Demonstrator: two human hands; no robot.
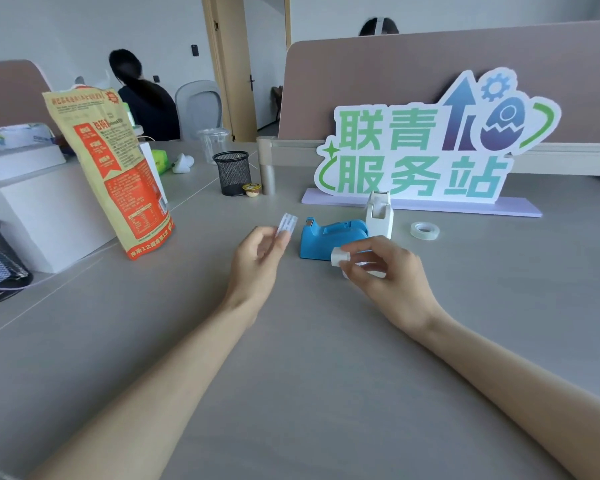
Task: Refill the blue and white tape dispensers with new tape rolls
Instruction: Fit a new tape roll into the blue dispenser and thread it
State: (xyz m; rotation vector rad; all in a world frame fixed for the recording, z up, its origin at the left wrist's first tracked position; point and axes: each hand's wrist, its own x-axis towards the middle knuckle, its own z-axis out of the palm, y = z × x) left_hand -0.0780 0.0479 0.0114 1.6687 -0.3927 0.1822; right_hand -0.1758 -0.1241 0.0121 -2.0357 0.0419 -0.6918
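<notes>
A blue tape dispenser [329,239] rests on the grey desk [291,375] in the middle. Behind it, to the right, stands a white tape dispenser [380,214], upright. A clear tape roll [425,231] lies flat further right. My left hand [257,261] pinches a small white paper label [287,224] just left of the blue dispenser. My right hand [383,268] grips a small white plastic piece [340,257] right in front of the blue dispenser; fingers hide most of it.
An orange and tan snack bag [115,168] stands at the left beside white boxes [42,209]. A black mesh pen cup [232,172] and a small lidded tub [252,189] sit behind. A large lettered sign [423,147] stands at the back. Two persons sit beyond the partitions.
</notes>
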